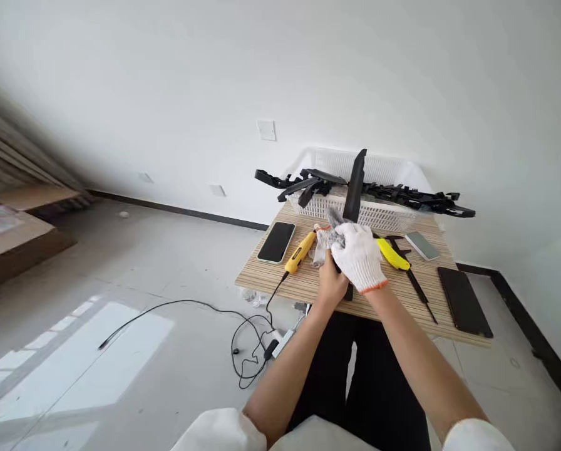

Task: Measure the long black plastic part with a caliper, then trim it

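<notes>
A long black plastic strip stands upright in front of me, its lower end showing below my hands. My left hand, bare, is closed around its lower part. Just above, my right hand wears a white knitted glove with an orange cuff, its fingers curled over the strip. Grey fuzzy material shows at these fingers; whether it is the glove's fingertips or a cloth I cannot tell. Another white glove lies on the table to the left, beside a yellow corded tool.
Behind stands a white basket with black plastic parts across it. On the wooden table lie a phone, a yellow-handled cutter, black calipers, a grey-green block and a dark tablet-like slab. Cables trail on the floor.
</notes>
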